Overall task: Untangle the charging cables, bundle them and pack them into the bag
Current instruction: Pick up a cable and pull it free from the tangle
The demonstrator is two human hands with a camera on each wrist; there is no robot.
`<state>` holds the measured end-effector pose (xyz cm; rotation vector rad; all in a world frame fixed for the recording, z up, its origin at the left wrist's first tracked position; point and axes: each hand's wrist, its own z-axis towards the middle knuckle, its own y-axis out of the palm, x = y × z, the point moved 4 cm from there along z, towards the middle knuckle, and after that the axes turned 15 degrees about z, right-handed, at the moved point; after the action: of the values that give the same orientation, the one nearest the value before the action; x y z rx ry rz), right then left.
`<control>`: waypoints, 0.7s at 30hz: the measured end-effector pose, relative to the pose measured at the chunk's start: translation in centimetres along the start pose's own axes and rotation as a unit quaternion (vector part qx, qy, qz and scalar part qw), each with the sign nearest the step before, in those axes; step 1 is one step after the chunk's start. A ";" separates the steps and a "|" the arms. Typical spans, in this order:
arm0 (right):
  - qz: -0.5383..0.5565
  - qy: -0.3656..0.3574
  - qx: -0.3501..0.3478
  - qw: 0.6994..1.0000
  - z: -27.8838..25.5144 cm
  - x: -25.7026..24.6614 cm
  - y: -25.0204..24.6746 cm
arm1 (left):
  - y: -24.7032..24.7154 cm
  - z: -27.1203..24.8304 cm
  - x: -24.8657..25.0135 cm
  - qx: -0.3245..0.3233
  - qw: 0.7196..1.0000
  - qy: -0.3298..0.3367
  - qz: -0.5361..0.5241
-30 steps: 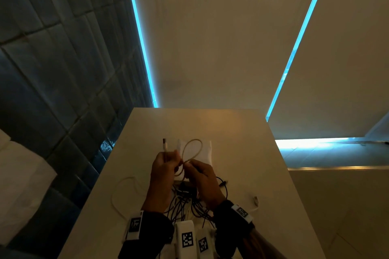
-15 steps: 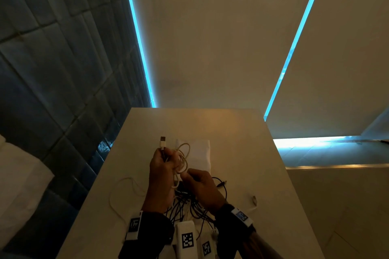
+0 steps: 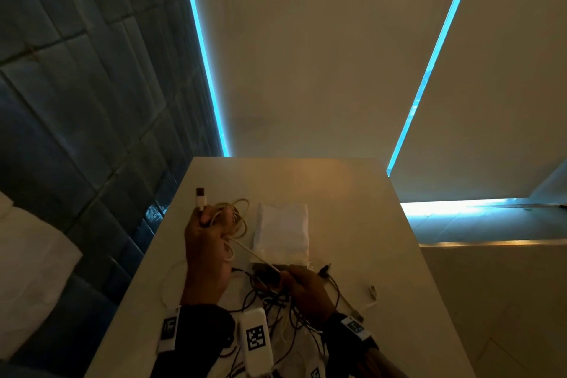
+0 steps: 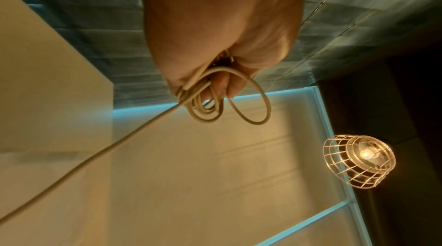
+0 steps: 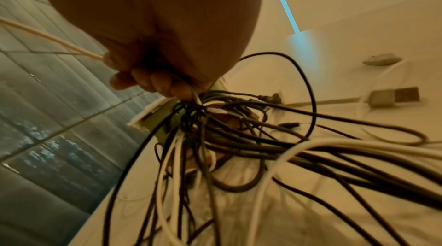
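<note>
My left hand [image 3: 205,235] grips a coil of white cable [image 3: 233,218] above the table, its USB plug [image 3: 200,197] sticking up past the fingers. In the left wrist view the loops of white cable [image 4: 208,106] hang from my fist [image 4: 215,42]. A taut strand of the white cable [image 3: 254,255] runs down to my right hand [image 3: 302,287], which pinches it just over a tangle of black and white cables [image 3: 276,307]. The right wrist view shows my fingers [image 5: 148,81] curled round the strand [image 5: 47,40] above the tangle [image 5: 239,136]. A white cloth bag [image 3: 281,232] lies flat behind the hands.
The pale table [image 3: 352,224] is narrow, with a dark tiled wall [image 3: 76,101] along its left edge. Loose white plugs [image 3: 372,290] lie to the right of the tangle. A white tagged block [image 3: 256,337] sits by my wrists. A caged lamp [image 4: 358,161] hangs overhead.
My left hand has gathered more white loops and moved left and up. My right hand has slid down the strand towards the tangle, so the cable between them is now stretched.
</note>
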<state>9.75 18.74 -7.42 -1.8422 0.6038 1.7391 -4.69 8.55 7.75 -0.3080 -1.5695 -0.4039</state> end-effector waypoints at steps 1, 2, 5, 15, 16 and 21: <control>0.005 0.007 0.004 1.000 -0.2 0.5 -0.2 | -0.3 0.3 0.5 -0.001 1.000 0.011 -0.002; 0.012 0.010 0.012 1.000 -0.3 0.7 -0.3 | -0.5 0.5 0.9 -0.006 1.000 0.017 -0.001; 0.028 0.006 0.051 0.998 -0.2 0.3 -0.6 | -0.3 0.7 0.8 -0.035 0.999 0.017 0.017; 0.191 -0.095 0.027 0.977 1.1 -12.8 0.0 | 1.8 -0.7 -2.2 -0.054 0.990 -0.032 0.125; 0.181 -0.102 0.002 0.978 0.8 -13.6 0.1 | 1.8 -0.8 -2.0 -0.046 0.993 -0.030 0.107; 0.034 -0.127 0.043 0.990 -2.1 -11.7 -4.5 | 0.5 0.0 0.2 0.007 1.000 0.005 0.018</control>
<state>13.37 20.35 4.59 -1.5261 0.6345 1.9215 -4.45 8.96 8.03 -0.3236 -1.5541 -0.3655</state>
